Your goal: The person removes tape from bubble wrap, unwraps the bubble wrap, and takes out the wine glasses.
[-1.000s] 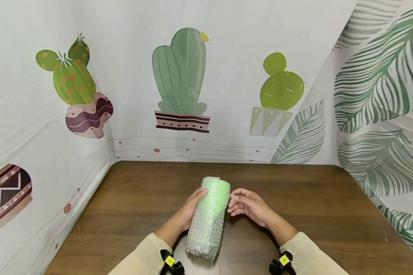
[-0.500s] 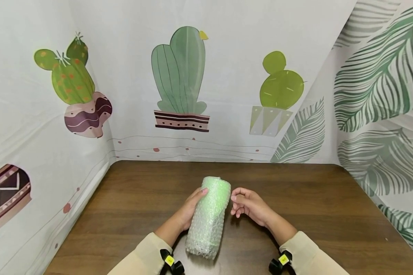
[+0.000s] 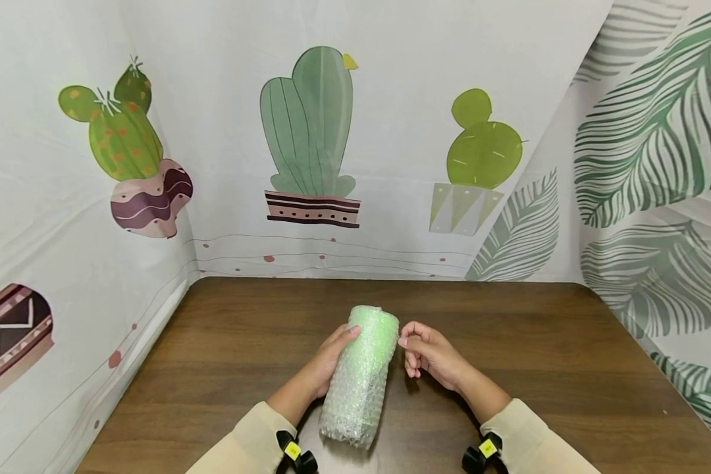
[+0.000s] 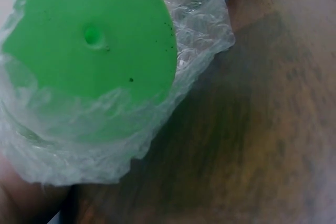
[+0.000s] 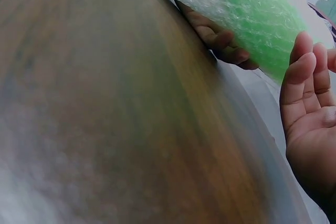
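A green cylinder wrapped in clear bubble wrap (image 3: 361, 388) leans over the table's middle in the head view. My left hand (image 3: 327, 362) grips its left side, thumb on the front. In the left wrist view, the flat green end of the cylinder (image 4: 121, 51) shows a small central hole, and loose bubble wrap (image 4: 68, 156) juts past its rim. My right hand (image 3: 432, 355) is at the upper right side, thumb and index tips close together by the wrap's edge. The right wrist view shows its other fingers (image 5: 299, 85) bent beside the wrap; whether anything is pinched is hidden.
A brown wooden table (image 3: 243, 316) lies under both hands. White cloth with printed cacti (image 3: 391, 131) hangs behind it, and leaf-patterned cloth (image 3: 658, 131) hangs on the right. Black wrist cameras (image 3: 299, 457) sit on both beige sleeves (image 3: 243, 441).
My right hand's lower fingers have curled back and its tips have shifted slightly right. A thin clear bit between those tips and the wrap has gone from sight. The left hand keeps its grip.
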A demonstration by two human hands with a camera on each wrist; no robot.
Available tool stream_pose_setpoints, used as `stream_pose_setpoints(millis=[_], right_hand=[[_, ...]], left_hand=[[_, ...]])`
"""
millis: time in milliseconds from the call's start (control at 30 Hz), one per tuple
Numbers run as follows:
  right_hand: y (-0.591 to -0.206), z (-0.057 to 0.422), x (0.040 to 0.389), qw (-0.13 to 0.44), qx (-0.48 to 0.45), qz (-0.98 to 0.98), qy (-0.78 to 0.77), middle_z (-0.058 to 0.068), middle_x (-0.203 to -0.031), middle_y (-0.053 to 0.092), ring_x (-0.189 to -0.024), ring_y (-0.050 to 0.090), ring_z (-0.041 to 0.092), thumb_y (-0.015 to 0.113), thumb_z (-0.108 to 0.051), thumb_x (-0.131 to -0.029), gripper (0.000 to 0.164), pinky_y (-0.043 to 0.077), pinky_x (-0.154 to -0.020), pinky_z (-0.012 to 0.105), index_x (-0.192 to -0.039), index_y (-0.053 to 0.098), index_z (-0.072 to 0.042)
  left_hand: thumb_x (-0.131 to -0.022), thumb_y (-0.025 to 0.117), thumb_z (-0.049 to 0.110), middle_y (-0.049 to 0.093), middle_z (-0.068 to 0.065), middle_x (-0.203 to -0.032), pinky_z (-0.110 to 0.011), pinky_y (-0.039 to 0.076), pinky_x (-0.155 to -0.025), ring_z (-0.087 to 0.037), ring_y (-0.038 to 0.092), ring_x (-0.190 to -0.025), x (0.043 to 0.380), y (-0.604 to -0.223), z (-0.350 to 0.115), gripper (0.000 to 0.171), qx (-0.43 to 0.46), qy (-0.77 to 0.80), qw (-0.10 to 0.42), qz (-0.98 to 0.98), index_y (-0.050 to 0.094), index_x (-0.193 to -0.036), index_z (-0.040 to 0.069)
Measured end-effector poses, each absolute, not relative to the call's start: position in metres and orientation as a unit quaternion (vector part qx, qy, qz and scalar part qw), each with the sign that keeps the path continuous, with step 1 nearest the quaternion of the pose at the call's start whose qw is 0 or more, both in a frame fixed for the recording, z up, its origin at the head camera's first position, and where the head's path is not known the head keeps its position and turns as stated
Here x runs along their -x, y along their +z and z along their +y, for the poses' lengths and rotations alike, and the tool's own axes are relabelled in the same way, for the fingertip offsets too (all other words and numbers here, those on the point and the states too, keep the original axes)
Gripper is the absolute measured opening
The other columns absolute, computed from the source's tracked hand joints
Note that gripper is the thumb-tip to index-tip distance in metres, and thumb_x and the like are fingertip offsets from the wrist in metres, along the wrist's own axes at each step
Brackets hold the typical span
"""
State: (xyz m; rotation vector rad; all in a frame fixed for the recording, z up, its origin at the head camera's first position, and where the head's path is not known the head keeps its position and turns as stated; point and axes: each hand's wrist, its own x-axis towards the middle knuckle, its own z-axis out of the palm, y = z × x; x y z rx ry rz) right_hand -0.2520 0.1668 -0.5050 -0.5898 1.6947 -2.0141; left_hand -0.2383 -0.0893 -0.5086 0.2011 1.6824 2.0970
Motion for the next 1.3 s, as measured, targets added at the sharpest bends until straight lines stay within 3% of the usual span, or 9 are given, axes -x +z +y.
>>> stream_pose_setpoints(millis=[233,467,633,833,1033,1133,1300], right_hand=[[-0.505,0.168,0.252,0.216,0.231,0.617,-0.721,-0.007,-0.062,0.055,-0.055,0.061,0.009,0.051,-0.011,-0.103,0.006,0.048,-0.052,0.02,-0.099,0.047,-0.009],[-0.502,0.168,0.251,0.21,0.249,0.605,-0.727,-0.006,-0.065,0.056,-0.057,0.062,0.01,0.044,-0.005,-0.102,0.003,0.048,-0.054,0.02,-0.101,0.045,-0.007],[-0.5,0.168,0.251,0.211,0.258,0.59,-0.736,-0.004,-0.071,0.062,-0.063,0.067,0.013,0.041,-0.002,-0.1,0.008,0.052,-0.057,0.022,-0.107,0.043,-0.002],[-0.498,0.171,0.253,0.224,0.253,0.594,-0.73,-0.001,-0.082,0.071,-0.075,0.074,0.015,0.046,-0.008,-0.104,0.012,0.058,-0.062,0.024,-0.111,0.047,0.001],[-0.494,0.172,0.253,0.213,0.236,0.609,-0.726,-0.006,-0.069,0.058,-0.057,0.059,0.008,0.051,-0.013,-0.105,0.016,0.053,-0.056,0.023,-0.112,0.051,0.001],[-0.493,0.172,0.253,0.213,0.24,0.6,-0.732,-0.005,-0.069,0.057,-0.058,0.059,0.009,0.049,-0.011,-0.105,0.015,0.053,-0.058,0.024,-0.112,0.05,0.003],[-0.491,0.171,0.25,0.209,0.251,0.581,-0.746,-0.005,-0.069,0.054,-0.06,0.057,0.009,0.042,-0.007,-0.104,0.01,0.052,-0.06,0.024,-0.106,0.052,-0.005]], left_hand=[[-0.104,0.047,0.045,0.063,-0.006,-0.109,-0.039,0.057,-0.08,-0.019,0.066,-0.093,0.239,-0.509,-0.089,0.058,-0.071,0.76,0.221,0.607,0.035,-0.15,0.013],[-0.103,0.048,0.045,0.063,-0.007,-0.109,-0.038,0.057,-0.081,-0.019,0.066,-0.093,0.239,-0.508,-0.089,0.058,-0.077,0.754,0.219,0.615,0.036,-0.15,0.012],[-0.103,0.049,0.045,0.063,-0.007,-0.11,-0.038,0.057,-0.081,-0.019,0.066,-0.094,0.24,-0.508,-0.089,0.059,-0.085,0.752,0.219,0.616,0.035,-0.15,0.012],[-0.103,0.048,0.047,0.063,-0.009,-0.11,-0.039,0.058,-0.08,-0.02,0.066,-0.093,0.24,-0.51,-0.089,0.061,-0.072,0.757,0.213,0.614,0.034,-0.152,0.015],[-0.102,0.048,0.049,0.062,-0.008,-0.109,-0.039,0.058,-0.079,-0.02,0.066,-0.093,0.24,-0.51,-0.09,0.062,-0.069,0.762,0.207,0.61,0.033,-0.152,0.015],[-0.102,0.049,0.049,0.062,-0.008,-0.11,-0.039,0.058,-0.08,-0.02,0.066,-0.093,0.24,-0.51,-0.089,0.062,-0.07,0.762,0.206,0.61,0.034,-0.152,0.015],[-0.101,0.051,0.049,0.062,-0.01,-0.113,-0.04,0.058,-0.08,-0.021,0.066,-0.094,0.239,-0.509,-0.089,0.064,-0.072,0.76,0.206,0.612,0.033,-0.152,0.015]])
